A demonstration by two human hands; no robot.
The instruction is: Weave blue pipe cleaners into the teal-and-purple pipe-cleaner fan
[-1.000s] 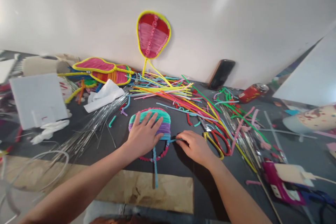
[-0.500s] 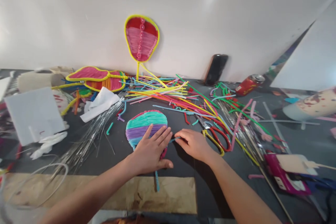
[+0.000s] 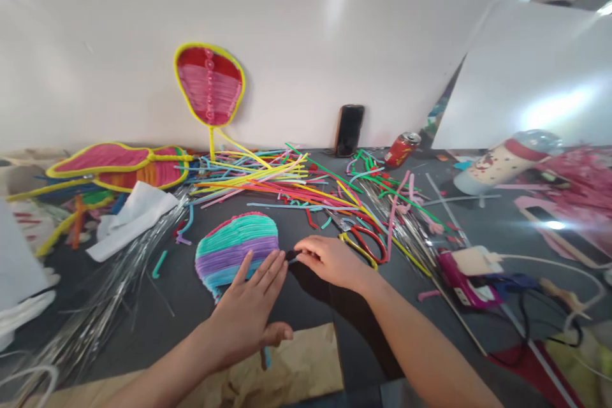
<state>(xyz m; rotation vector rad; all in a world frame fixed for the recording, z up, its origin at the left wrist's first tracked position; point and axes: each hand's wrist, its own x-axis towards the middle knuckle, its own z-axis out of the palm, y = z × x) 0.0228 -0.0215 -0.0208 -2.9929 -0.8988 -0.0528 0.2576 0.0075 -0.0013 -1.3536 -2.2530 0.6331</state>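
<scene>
A rounded striped piece of pipe cleaners (image 3: 236,245), with turquoise, purple and blue bands and a pink edge, lies on the dark table. My left hand (image 3: 251,299) rests flat on its lower right part with fingers outstretched, hiding that part. Just to the right, my right hand (image 3: 329,261) pinches a thin blue pipe cleaner (image 3: 292,261); only a short length shows between the hands. From below my left hand sticks out another blue pipe cleaner end (image 3: 266,357). Red and yellow handled scissors (image 3: 369,243) lie beyond my right hand.
Loose pipe cleaners (image 3: 268,172) spread along the back, below a yellow-rimmed pink oval (image 3: 210,86). A phone (image 3: 349,130) leans on the white board beside a red can (image 3: 402,149). Silver strands (image 3: 109,280) lie left; a bottle (image 3: 497,166) and power bank (image 3: 471,284) are right.
The view has turned to the right, so things appear further left. My left hand stays flat on the striped piece, and my right hand keeps its pinch on the blue pipe cleaner.
</scene>
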